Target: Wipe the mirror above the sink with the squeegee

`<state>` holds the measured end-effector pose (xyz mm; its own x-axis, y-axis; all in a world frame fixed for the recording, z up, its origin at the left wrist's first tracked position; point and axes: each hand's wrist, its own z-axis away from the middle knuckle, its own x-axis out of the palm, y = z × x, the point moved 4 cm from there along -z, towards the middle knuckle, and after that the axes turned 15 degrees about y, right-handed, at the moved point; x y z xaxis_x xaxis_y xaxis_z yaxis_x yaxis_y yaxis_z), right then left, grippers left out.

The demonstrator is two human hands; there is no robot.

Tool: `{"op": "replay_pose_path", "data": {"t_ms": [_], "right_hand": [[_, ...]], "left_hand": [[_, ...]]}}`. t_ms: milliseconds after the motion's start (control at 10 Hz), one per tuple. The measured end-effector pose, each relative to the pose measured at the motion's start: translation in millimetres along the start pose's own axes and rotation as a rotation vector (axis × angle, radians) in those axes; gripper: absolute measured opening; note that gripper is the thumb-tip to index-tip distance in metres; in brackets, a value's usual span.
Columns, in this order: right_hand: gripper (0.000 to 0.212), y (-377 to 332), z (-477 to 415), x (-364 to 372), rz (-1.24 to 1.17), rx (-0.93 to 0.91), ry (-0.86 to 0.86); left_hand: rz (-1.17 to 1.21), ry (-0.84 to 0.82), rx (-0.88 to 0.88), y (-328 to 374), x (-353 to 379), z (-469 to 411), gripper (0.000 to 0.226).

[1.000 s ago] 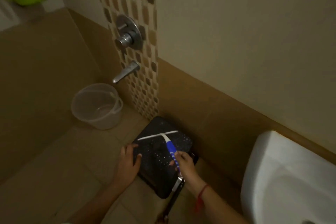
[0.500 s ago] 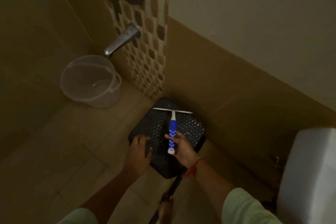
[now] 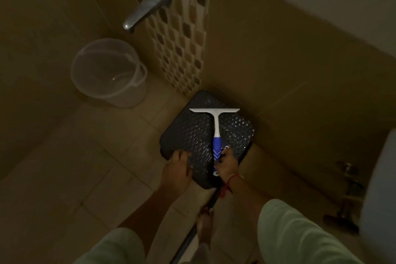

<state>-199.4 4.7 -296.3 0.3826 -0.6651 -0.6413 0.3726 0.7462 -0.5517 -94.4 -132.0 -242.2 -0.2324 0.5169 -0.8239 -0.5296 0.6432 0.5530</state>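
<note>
A squeegee (image 3: 216, 126) with a white blade and a blue-and-white handle lies along the top of a black dimpled stool (image 3: 190, 135), blade toward the wall. My right hand (image 3: 228, 163) is closed around the lower end of its handle. My left hand (image 3: 177, 167) rests on the stool's near left corner, fingers lying on the top and holding nothing. The mirror is out of view. A white sink (image 3: 381, 199) shows only as an edge at the far right.
A clear plastic bucket (image 3: 109, 73) stands on the tiled floor at the left under a metal tap (image 3: 145, 6) on the mosaic wall strip. Pipes and valves (image 3: 347, 188) sit below the sink. My bare foot (image 3: 204, 223) is just behind the stool.
The view has tilted down and moved closer to the stool. The squeegee has turned so its handle points straight toward me, and my right hand has slid to the handle's lower end.
</note>
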Motion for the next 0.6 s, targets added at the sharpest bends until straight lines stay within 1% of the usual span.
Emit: {"op": "replay_pose_path", "data": {"t_ms": [100,200,300,400,500,600], "right_hand": [[0.027,1.9,1.6,-2.1,0.028,-0.046,0.01],[0.032,3.9,10.7,-13.2,-0.005,-0.043,0.001],[0.033,1.8,25.3,-30.5,-0.111,-0.03,0.01],[0.029,-5.8,50.3,-54.3,-0.223,-0.003,0.023],[0.027,-17.9,80.0,-85.7,-0.349,-0.048,0.07],[0.025,-30.4,115.0,-123.2,-0.427,-0.088,-0.017]], "left_hand": [[0.013,-0.004,0.001,4.5,6.1,0.4,0.037],[0.031,0.01,-0.001,7.1,5.0,8.8,0.036],[0.06,0.054,-0.006,9.1,-0.5,19.2,0.035],[0.099,0.092,-0.015,23.9,-13.9,33.2,0.035],[0.171,0.178,0.031,50.5,-32.7,49.7,0.034],[0.256,0.253,0.024,85.5,-57.3,69.3,0.032]]}}
